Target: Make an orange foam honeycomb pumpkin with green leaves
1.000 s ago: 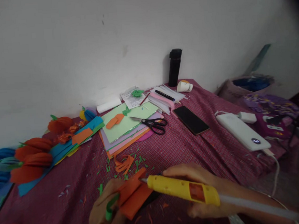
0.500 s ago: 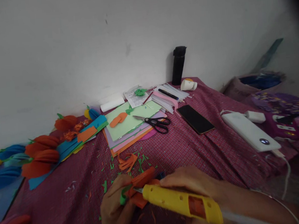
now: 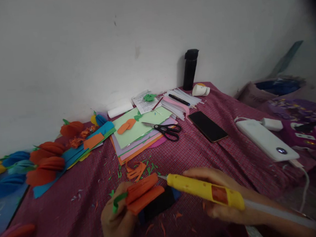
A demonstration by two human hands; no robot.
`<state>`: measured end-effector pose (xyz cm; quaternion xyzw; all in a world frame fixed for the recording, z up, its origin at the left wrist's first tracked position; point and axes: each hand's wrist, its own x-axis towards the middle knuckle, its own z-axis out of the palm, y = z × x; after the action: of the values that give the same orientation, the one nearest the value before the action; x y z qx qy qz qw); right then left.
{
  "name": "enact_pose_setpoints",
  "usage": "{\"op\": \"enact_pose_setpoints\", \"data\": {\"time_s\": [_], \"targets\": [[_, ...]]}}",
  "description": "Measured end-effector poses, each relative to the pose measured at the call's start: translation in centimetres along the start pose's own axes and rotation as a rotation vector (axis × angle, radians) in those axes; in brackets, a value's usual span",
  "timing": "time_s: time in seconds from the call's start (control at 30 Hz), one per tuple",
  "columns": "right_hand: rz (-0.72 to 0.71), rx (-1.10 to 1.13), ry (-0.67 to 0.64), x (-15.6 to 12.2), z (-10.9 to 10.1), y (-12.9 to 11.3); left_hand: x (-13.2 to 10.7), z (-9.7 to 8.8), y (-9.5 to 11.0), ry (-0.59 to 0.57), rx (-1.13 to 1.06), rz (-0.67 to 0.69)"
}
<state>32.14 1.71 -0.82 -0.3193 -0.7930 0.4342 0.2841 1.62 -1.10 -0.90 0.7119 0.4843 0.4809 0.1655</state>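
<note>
Fingers of my left hand are closed on an orange folded-paper pumpkin, its layers fanned toward the right. A curled green paper stem sticks out of its left end. My right hand grips a yellow glue gun, with a clear glue stick trailing from its back. The metal nozzle points left, close to the upper right end of the pumpkin. Beneath the pumpkin lies a dark, flat thing that I cannot make out, partly hidden.
Beyond my hands lie black scissors on coloured paper sheets, orange strips and green scraps. Finished paper pumpkins line the left. A phone, power bank with cable, and black bottle stand or lie rightward.
The glue gun has drawn back to the right, its nozzle leaving the pumpkin's left end near the stem. My left hand has turned the pumpkin and shifted slightly left.
</note>
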Motion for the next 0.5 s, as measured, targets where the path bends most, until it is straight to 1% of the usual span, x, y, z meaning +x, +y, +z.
{"op": "enact_pose_setpoints", "data": {"time_s": [0.1, 0.23, 0.4, 0.5], "targets": [[-0.049, 0.073, -0.019, -0.33, 0.29, -0.14, 0.56, 0.29, 0.31, 0.049, -0.031, 0.020], [-0.136, 0.130, -0.064, -0.18, 0.71, -0.22, 0.52, 0.39, 0.08, 0.030, -0.019, -0.014], [-0.078, 0.180, -0.110, 0.17, 0.87, -0.01, 0.13, 0.24, -0.37, 0.013, -0.015, -0.001], [-0.068, 0.193, -0.118, 0.22, 0.90, 0.05, 0.12, 0.22, -0.44, 0.007, -0.037, 0.011]]}}
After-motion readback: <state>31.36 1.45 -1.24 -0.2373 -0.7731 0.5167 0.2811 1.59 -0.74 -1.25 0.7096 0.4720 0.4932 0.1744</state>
